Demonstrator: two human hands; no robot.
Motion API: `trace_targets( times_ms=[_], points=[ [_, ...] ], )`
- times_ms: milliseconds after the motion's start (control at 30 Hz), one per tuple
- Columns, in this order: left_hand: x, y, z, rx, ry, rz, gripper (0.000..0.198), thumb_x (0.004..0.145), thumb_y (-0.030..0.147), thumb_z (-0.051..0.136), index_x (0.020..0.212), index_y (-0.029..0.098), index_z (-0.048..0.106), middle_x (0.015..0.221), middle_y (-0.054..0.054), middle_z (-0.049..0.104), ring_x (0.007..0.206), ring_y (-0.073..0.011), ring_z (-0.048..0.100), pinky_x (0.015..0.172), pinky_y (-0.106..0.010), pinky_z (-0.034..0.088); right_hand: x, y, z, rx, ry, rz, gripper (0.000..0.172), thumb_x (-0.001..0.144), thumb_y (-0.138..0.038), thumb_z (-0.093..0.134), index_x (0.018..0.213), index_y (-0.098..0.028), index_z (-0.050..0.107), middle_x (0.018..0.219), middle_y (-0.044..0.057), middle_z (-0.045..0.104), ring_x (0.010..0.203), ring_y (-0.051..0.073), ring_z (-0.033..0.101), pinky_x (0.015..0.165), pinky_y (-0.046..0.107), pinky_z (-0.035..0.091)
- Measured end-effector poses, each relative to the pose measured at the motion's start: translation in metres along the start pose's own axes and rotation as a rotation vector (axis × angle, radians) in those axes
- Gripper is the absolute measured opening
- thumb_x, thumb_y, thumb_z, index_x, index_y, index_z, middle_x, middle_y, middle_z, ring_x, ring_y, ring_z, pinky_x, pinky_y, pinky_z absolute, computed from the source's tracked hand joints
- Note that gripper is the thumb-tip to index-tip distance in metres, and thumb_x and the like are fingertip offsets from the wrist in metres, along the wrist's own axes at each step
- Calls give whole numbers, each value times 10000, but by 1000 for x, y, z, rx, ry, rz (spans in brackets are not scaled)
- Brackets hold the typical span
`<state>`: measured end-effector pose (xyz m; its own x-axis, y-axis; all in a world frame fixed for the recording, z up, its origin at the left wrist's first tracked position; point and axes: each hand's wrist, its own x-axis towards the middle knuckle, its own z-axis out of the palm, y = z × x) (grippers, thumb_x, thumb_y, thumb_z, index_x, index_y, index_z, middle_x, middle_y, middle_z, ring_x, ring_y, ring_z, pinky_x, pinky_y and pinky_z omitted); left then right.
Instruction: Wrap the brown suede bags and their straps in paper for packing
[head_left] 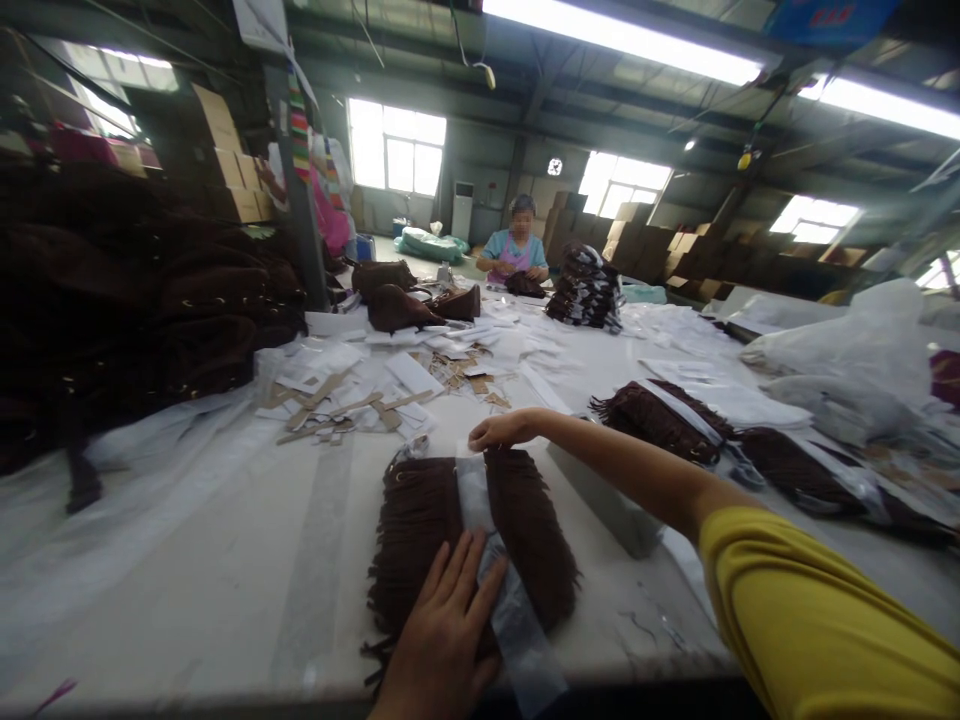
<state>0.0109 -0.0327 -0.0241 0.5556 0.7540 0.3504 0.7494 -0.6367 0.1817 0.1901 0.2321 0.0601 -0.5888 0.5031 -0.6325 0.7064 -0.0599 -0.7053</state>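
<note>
A dark brown fringed bag [525, 530] lies flat near the table's front edge. A whitish translucent strip [474, 490] runs lengthwise over its middle and hangs past its near side. My left hand [450, 625] rests on the bag and strip, fingers stretched out and pressing down. At the bag's far edge, my right hand [499, 430] has its fingers closed on the strip's far end.
Brown bags are heaped at the left [187, 300]. Paper and cardboard scraps [345, 400] litter the white table [187, 610]. More fringed bags with strips [660, 418] lie at the right. Across the table, a person [515, 252] works beside a stack of bags [585, 290].
</note>
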Motion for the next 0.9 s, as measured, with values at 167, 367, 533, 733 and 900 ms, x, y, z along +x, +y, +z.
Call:
trace_targets(
  times_ms=[167,367,533,733,900],
  points=[
    [-4,-2,-1,50,84,64,961,611,107,585,1521,217,296,1602,-134,227,1457,-322,280,1126,-501,359,1,0,2,137,-76,94,159,802,-280,705,865,-148,642,708,-35,635,573,84,545,617,202,443],
    [-13,0,17,84,242,35,838,692,91,560,1497,220,363,1589,-111,300,1460,-298,286,1170,-459,286,-3,8,6,268,-94,226,134,836,-213,664,922,-113,688,683,7,690,502,105,575,596,218,484],
    [-17,1,19,96,290,19,762,747,56,491,1484,223,401,1554,-105,381,1445,-288,322,1165,-468,294,-16,33,22,419,30,270,467,981,-496,440,886,-102,672,759,77,713,638,164,650,657,245,509],
    [-17,-2,13,140,372,24,680,817,-17,400,1454,213,454,1521,-83,437,1428,-266,359,1147,-437,341,-35,58,47,521,153,216,550,1048,-409,220,839,-121,640,895,112,712,908,177,680,814,226,495],
    [-17,-7,12,161,336,77,716,788,-16,403,1462,223,438,1521,-68,437,1418,-247,379,1140,-427,363,-43,54,51,411,266,223,507,1045,-399,261,829,-133,634,880,106,709,901,187,690,796,243,520]
  ],
)
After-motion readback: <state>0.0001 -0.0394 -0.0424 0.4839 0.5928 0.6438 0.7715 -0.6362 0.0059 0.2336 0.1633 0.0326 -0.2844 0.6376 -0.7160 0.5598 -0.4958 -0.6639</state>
